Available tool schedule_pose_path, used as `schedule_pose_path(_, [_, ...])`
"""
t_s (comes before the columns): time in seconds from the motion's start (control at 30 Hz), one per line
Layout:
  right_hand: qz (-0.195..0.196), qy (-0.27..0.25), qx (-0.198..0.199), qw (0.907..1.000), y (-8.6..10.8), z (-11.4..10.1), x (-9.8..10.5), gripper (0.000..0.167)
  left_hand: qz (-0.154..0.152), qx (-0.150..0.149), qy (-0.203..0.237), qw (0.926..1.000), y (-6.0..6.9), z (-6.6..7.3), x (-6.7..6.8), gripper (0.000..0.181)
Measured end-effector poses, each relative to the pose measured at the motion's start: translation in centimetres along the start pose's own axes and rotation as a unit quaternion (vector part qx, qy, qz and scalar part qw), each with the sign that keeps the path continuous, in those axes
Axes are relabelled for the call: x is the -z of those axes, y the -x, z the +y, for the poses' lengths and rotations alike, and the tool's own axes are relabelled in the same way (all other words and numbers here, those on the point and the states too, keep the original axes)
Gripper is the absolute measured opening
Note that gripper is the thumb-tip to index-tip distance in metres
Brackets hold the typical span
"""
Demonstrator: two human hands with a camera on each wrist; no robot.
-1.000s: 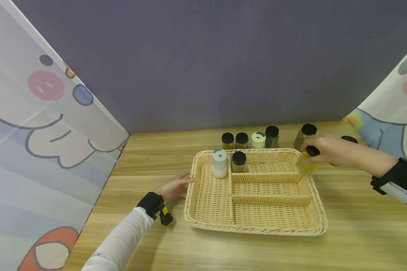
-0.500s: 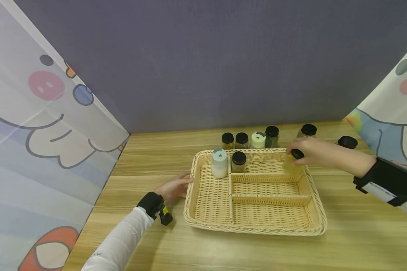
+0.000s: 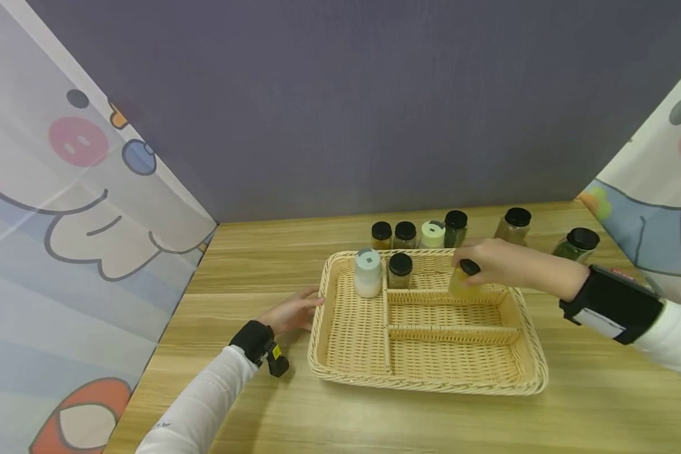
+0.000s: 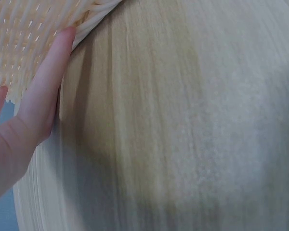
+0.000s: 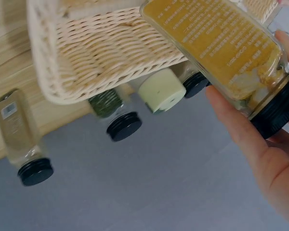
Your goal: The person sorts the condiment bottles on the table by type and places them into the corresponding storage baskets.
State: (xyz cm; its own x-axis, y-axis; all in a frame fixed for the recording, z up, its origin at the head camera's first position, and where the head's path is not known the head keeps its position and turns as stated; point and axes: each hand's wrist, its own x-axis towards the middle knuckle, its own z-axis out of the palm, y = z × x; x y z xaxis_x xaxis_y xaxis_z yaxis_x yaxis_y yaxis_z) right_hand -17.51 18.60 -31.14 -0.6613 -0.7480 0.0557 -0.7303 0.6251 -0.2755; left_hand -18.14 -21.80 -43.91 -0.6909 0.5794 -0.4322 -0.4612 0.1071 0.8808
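Note:
My right hand (image 3: 496, 260) grips a jar of yellow powder (image 3: 461, 285) near its black lid, over the back right compartment of the wicker basket (image 3: 431, 383). The right wrist view shows the same yellow jar (image 5: 216, 43) tilted, with fingers (image 5: 241, 127) round its neck. Fingertips of my left hand (image 3: 288, 315) touch the basket's left rim, fingers extended; in the left wrist view the left hand (image 4: 29, 115) rests against the woven side (image 4: 19, 43). Inside the basket stand a white-capped jar (image 3: 367, 274) at the left and a black-lidded jar (image 3: 400, 271) just right of the divider.
Behind the basket stand two small black-lidded jars (image 3: 381, 235) (image 3: 405, 235), a pale-capped jar (image 3: 432, 234) and a dark green jar (image 3: 455, 229). Further right are a brownish jar (image 3: 513, 226) and another black-lidded jar (image 3: 576, 244). A grey wall (image 3: 374, 113) rises behind the table.
My right hand has carried the yellow jar left, from the basket's right edge to over the back right compartment. The left hand and the basket have not visibly moved.

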Motion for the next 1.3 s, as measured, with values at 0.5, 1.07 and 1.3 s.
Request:
schedule_pose_path(0.5, [-0.021,0.01,0.04,0.9989,-1.9,-2.0,-1.5,0.025,-0.005,0.0,-0.005,1.0,0.0,0.1,0.0,0.055])
schedule_pose_path(1.07, [-0.069,-0.019,0.044,0.9964,-4.3,-4.1,-2.4,0.029,-0.002,-0.001,-0.004,1.0,-0.2,-0.2,0.3,0.054])
schedule_pose_path(1.3, [-0.065,-0.025,0.063,0.9955,-5.0,-5.0,-3.1,0.03,0.003,-0.003,0.007,1.0,-0.7,-1.0,0.9,0.052])
